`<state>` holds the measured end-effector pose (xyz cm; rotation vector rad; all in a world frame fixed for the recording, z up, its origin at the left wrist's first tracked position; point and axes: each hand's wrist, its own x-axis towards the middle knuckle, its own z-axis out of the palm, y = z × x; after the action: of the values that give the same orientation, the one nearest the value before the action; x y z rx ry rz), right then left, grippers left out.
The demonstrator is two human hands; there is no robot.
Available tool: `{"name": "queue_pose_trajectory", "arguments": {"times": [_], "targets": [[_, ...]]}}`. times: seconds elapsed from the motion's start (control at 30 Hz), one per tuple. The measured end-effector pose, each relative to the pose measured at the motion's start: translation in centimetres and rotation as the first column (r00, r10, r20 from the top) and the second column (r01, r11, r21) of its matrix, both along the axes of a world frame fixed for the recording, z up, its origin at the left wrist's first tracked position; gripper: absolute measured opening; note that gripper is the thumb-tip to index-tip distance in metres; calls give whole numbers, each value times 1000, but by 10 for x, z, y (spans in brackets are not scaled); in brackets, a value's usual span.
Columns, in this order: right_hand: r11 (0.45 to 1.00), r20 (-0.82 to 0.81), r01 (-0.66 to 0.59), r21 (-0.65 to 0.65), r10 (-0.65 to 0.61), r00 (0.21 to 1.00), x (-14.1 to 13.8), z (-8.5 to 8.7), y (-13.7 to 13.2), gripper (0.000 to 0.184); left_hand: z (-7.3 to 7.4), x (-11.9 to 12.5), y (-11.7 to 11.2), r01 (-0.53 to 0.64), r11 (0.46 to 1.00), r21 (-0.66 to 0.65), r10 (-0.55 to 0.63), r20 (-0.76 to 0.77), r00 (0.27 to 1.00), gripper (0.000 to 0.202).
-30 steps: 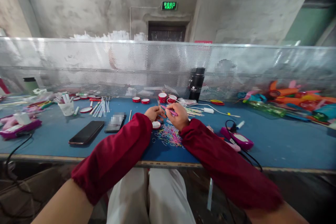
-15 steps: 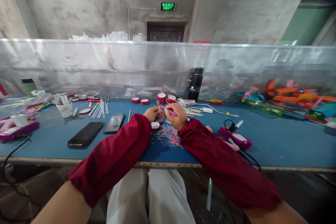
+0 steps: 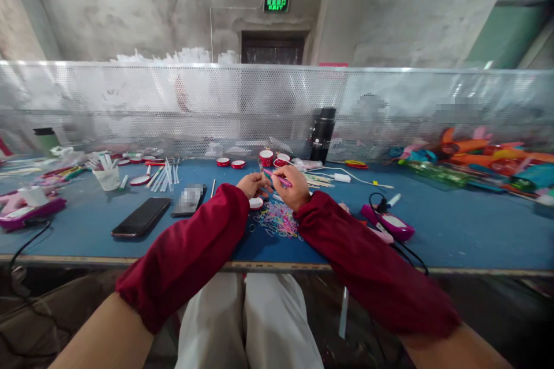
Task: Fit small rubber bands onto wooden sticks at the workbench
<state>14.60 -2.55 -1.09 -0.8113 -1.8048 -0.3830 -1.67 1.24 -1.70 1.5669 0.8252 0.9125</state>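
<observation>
My right hand (image 3: pixel 296 187) is closed around a slim pink-purple pen-like tool (image 3: pixel 283 180), whose front end points at my left fingers. Close beside it, my left hand (image 3: pixel 252 185) is pinched at the fingertips. A thin, pale upright piece seems to rise from there, too small to name. Both hands hover over a loose pile of small coloured bands (image 3: pixel 279 220). A round, red-rimmed white lid (image 3: pixel 256 203) lies just below my left hand, partly covered.
Red tubs (image 3: pixel 266 157) and a black thermos (image 3: pixel 322 135) stand at the back. Left lie a dark phone (image 3: pixel 142 217), a silvery packet (image 3: pixel 189 200) and a white cup of sticks (image 3: pixel 106 179). Right are a purple corded device (image 3: pixel 392 226) and bright plastic items (image 3: pixel 485 153).
The whole view has shifted slightly, with the table a little higher in the picture. Both hands keep nearly the same pose, and the pen-like tool stays in my right hand.
</observation>
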Motion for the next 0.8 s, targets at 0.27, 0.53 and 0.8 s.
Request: {"name": "queue_pose_trajectory", "arguments": {"times": [0.27, 0.53, 0.8], "targets": [[999, -18, -31, 7, 31, 999, -3, -1, -1, 3, 2, 1, -2, -41, 999, -1, 41, -35, 999, 16], [999, 24, 9, 33, -10, 1000, -1, -1, 2, 6, -2, 1, 5, -40, 999, -13, 40, 6, 999, 15], [999, 36, 3, 41, -5, 999, -2, -3, 1, 5, -4, 2, 5, -37, 999, -1, 37, 0, 999, 12]]}}
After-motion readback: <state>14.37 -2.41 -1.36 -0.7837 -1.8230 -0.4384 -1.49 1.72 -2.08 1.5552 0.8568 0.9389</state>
